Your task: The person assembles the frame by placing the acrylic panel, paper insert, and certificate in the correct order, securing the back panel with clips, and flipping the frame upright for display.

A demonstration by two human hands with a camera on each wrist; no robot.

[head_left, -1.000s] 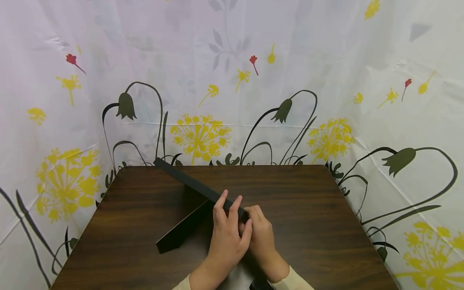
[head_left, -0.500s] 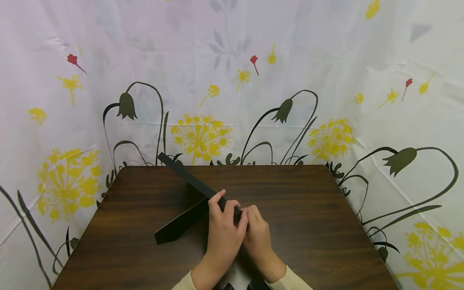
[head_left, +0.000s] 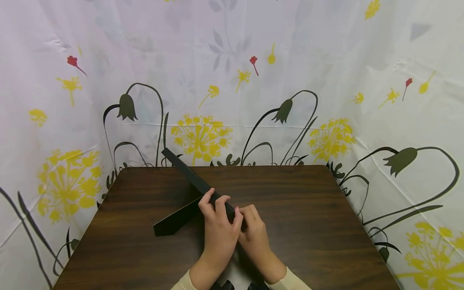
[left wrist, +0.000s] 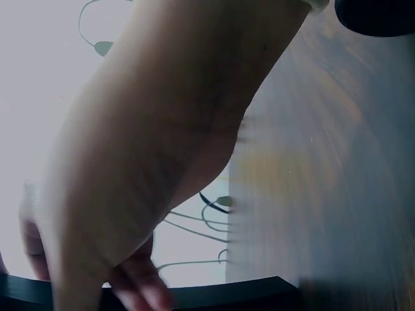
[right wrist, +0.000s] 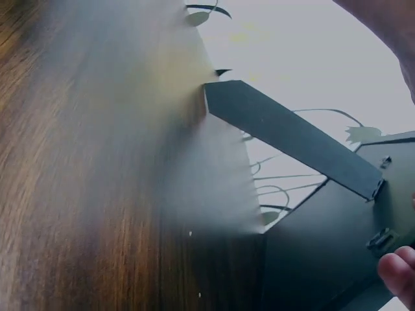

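A black picture frame (head_left: 192,177) stands tilted over the wooden table, seen edge-on from above in the head view. Its easel leg (head_left: 177,219) is swung out from the back toward the left. My left hand (head_left: 219,231) is on the back side, fingers bent over the top edge and thumb near the close corner. My right hand (head_left: 255,231) grips the frame's near end from the other side, its thumb mostly hidden. In the right wrist view, the frame's back panel (right wrist: 318,240) shows small metal fittings (right wrist: 382,240), with fingertips (right wrist: 399,272) close by.
The dark wooden table (head_left: 308,217) ends at a far edge against a white curtain (head_left: 232,60) printed with flowers. Dark objects (head_left: 226,285) lie at the near edge between the forearms.
The frame's far end has risen and shifted slightly right, while its near end and both hands have moved a little left. The easel leg has swung upward in view.
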